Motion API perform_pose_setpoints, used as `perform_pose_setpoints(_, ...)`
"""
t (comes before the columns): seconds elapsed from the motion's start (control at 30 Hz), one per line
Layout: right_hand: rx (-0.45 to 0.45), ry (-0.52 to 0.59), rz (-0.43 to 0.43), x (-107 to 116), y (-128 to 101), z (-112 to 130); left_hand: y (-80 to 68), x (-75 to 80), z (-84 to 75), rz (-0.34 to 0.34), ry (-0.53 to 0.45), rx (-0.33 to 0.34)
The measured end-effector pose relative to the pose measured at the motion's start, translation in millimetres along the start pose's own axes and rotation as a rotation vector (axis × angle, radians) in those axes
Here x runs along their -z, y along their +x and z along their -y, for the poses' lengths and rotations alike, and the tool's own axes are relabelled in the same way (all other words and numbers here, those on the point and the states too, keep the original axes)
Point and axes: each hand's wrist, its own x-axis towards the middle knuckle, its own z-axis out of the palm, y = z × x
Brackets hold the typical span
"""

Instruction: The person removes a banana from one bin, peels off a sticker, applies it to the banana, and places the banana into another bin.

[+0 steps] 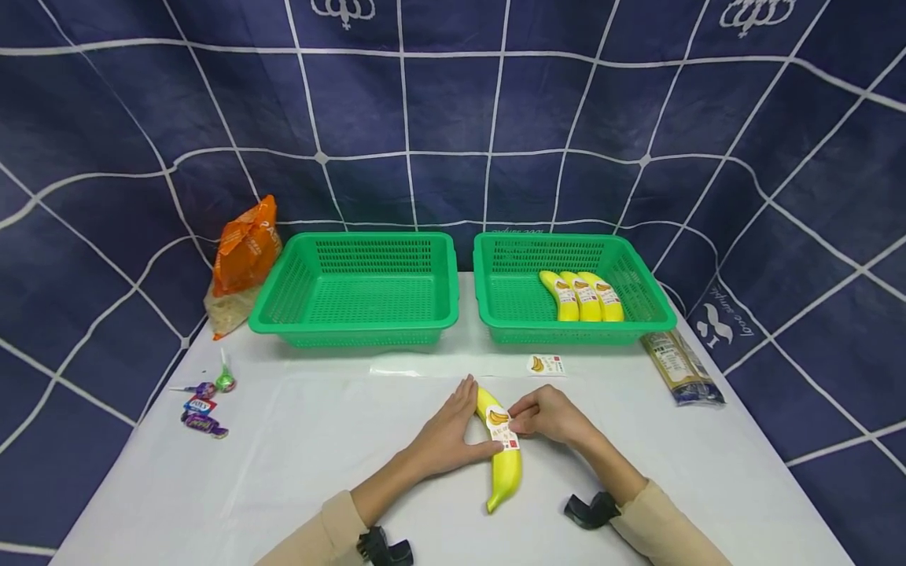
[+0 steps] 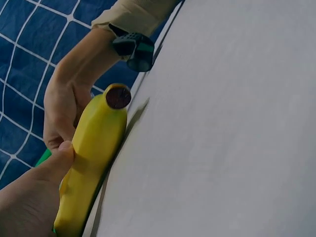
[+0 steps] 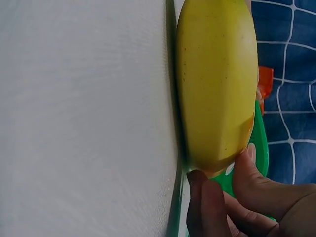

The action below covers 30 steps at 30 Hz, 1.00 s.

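Note:
A yellow banana (image 1: pixel 506 475) lies on the white table with a white label (image 1: pixel 499 424) showing a banana picture on its upper side. My left hand (image 1: pixel 444 434) rests along its left side, fingers straight near the upper end and thumb pressing the label's lower edge. In the left wrist view, that thumb lies on the banana (image 2: pixel 94 143) while the other fingers are hidden. From the right side, my right hand (image 1: pixel 550 415) pinches the label's edge between thumb and fingers. The right wrist view shows the right hand (image 3: pixel 247 202) touching the banana's side (image 3: pixel 217 89).
A green basket (image 1: pixel 354 326) stands at back left. Another green basket (image 1: pixel 510 324) holds three labelled bananas (image 1: pixel 586 303). A label (image 1: pixel 546 365) lies in front. Lollipops (image 1: pixel 225 379), wrapped candies (image 1: pixel 203 423) and an orange bag (image 1: pixel 248 248) sit left; a packet (image 1: pixel 681 368) lies right.

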Motion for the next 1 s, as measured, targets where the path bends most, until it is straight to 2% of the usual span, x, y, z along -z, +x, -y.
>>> perform_pose_setpoints(0.23,0.01,0.026,0.016,1,-2,1,5.4,5.8,1.3,0.009,-0.012,0.008)
perform_pose_setpoints(0.57,0.062,0.04,0.038,0,-4,-1,11.6,7.9,1.7,-0.075,-0.058,0.03)
perform_pose_setpoints(0.8,0.066,0.015,0.019,-1,-3,1,14.2,7.7,2.7,-0.128,-0.052,0.004)
perform_pose_setpoints(1.0,0.05,0.04,0.032,-1,-2,-1,12.0,6.6,1.4,-0.132,-0.037,0.002)
